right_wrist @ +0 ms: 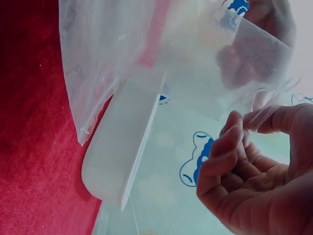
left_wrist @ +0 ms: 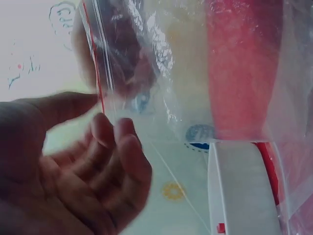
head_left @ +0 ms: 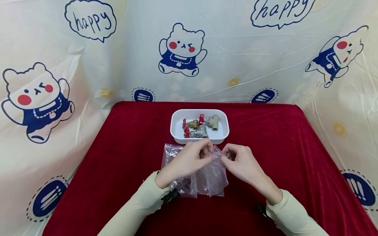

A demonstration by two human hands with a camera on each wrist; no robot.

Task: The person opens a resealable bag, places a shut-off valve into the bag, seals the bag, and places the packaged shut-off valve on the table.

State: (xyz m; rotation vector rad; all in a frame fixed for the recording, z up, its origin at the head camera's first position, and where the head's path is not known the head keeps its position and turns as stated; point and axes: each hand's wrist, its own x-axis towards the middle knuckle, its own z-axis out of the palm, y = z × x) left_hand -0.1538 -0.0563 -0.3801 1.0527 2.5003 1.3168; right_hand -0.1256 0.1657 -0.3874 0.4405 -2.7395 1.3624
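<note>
A clear zip bag (head_left: 217,178) hangs upright between both hands at the front of the table, its red-lined zip edge visible in the left wrist view. My left hand (head_left: 192,159) pinches the zip edge between thumb and forefinger. At the opposite top corner, my right hand (head_left: 243,162) pinches the same bag (right_wrist: 112,44) with thumb and fingertips. Through its film shows part of the white tray (right_wrist: 117,147). Under and beside the hands, more clear bags (head_left: 169,154) lie on the red cloth, partly hidden by the left forearm.
Just beyond the hands stands a white tray (head_left: 174,134). In it lie three red-handled valves: a brass one (head_left: 193,124), a silver one (head_left: 201,131) and a beige tee-shaped one (head_left: 214,123). A printed curtain (head_left: 224,59) encloses the red-covered table (head_left: 133,137).
</note>
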